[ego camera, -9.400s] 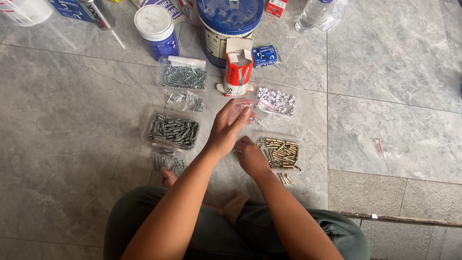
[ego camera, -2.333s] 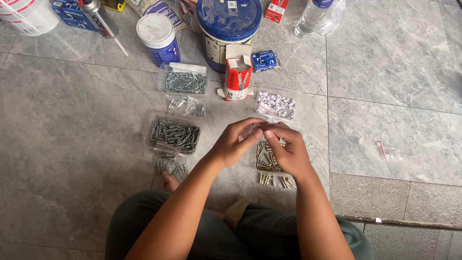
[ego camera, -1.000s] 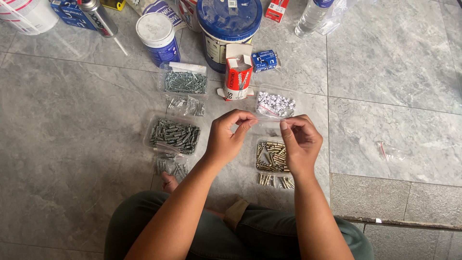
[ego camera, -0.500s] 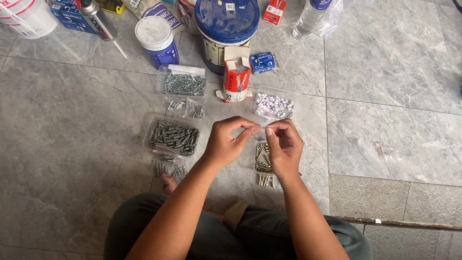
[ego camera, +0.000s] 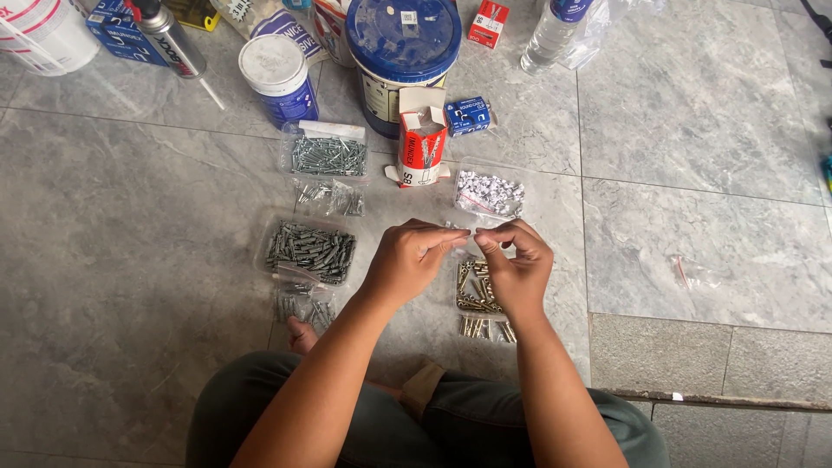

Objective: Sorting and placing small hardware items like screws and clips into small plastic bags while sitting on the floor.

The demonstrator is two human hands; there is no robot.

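My left hand (ego camera: 409, 260) and my right hand (ego camera: 517, 267) meet above the floor, thumbs and forefingers pinching the top edge of a small clear plastic bag (ego camera: 472, 238). Just below the hands lies a clear bag of brass-coloured anchors (ego camera: 475, 288), with a few more brass pieces (ego camera: 485, 328) near my knee. A bag of small white clips (ego camera: 489, 192) lies just beyond my hands.
Left of my hands lie a tray of grey screws (ego camera: 310, 250), smaller screw bags (ego camera: 329, 199) and a screw box (ego camera: 328, 154). Farther off stand a red-and-white carton (ego camera: 421, 143), a blue bucket (ego camera: 402, 52), a blue can (ego camera: 279, 80), a spray can (ego camera: 170, 36) and a bottle (ego camera: 549, 36).
My hands were spread apart with the bag stretched between them a second ago; they have come back together above the brass anchors.
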